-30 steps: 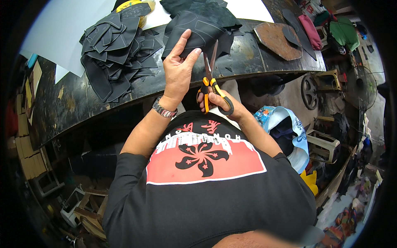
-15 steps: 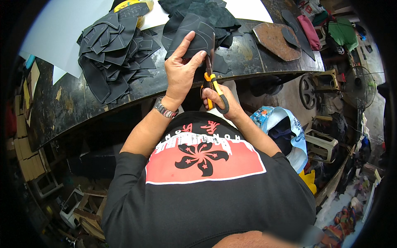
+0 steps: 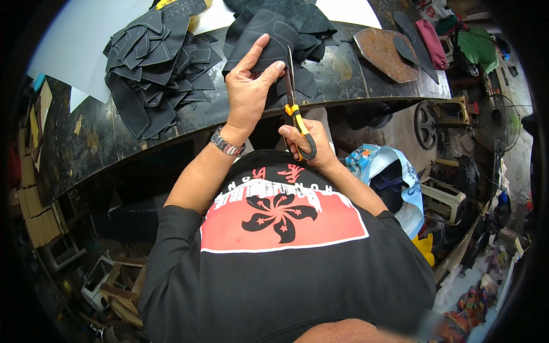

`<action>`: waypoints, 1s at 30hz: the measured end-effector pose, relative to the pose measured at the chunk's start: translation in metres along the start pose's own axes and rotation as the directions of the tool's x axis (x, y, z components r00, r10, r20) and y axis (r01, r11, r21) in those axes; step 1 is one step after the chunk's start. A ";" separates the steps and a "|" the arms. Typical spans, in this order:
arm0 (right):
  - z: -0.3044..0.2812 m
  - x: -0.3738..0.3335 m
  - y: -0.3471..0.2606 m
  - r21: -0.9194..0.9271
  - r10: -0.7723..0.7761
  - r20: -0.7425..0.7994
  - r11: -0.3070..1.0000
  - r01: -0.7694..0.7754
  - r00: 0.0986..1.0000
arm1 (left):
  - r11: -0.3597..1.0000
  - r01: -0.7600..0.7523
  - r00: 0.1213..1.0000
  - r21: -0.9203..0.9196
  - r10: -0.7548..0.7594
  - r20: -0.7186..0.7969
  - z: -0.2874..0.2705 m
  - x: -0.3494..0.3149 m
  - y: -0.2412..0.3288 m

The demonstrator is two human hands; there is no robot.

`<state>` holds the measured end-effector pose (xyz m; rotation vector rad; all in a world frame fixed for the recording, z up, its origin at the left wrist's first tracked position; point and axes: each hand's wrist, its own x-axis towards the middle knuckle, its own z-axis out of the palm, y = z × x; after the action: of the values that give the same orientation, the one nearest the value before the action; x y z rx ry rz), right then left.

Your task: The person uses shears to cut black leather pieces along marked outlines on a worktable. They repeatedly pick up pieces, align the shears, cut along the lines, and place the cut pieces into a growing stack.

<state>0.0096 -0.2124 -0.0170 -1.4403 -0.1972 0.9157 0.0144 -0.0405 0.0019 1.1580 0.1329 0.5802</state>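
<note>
My left hand (image 3: 251,86) grips a piece of black sheet material (image 3: 266,37), possibly leather, drawn with pale outlines. The thumb and index finger lie on top of it, while the other fingers are mostly hidden. In my right hand (image 3: 314,142) is a pair of scissors (image 3: 295,117) with yellow and black handles. Its blades point away from me, along the right edge of the sheet near my left thumb. Under the blades, dark scraps (image 3: 303,83) lie on the black table (image 3: 86,151).
A heap of cut black pieces (image 3: 154,74) is on the left of the table. Dark soft material (image 3: 311,26) lies behind the sheet. To the right rests a worn brown board (image 3: 386,57). A light blue bag (image 3: 409,206) and a fan (image 3: 496,117) stand off the table at right.
The marked sheet has turned and shifted slightly left with my left hand. The scissor handles have come closer together, and the blades sit a little further left.
</note>
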 end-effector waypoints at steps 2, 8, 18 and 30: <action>-0.003 -0.003 -0.002 -0.014 0.016 0.007 1.000 -0.016 1.000 | 1.000 -0.002 1.000 0.016 0.002 -0.002 -0.001 0.001 0.000; -0.012 0.000 -0.010 -0.027 0.077 0.025 0.997 -0.076 0.997 | 0.996 0.042 0.999 0.074 -0.044 0.024 -0.008 0.002 0.006; -0.020 0.002 -0.019 0.046 -0.009 0.138 0.999 0.003 0.990 | 0.967 -0.068 0.986 0.245 0.028 0.163 -0.009 -0.004 0.022; -0.011 0.001 0.000 0.204 -0.117 0.135 0.975 0.088 0.984 | 0.984 -0.023 0.988 0.175 -0.005 0.155 -0.006 -0.004 0.018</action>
<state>0.0175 -0.2200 -0.0196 -1.1706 -0.2795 0.9295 0.0017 -0.0325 0.0149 1.3720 0.0464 0.4916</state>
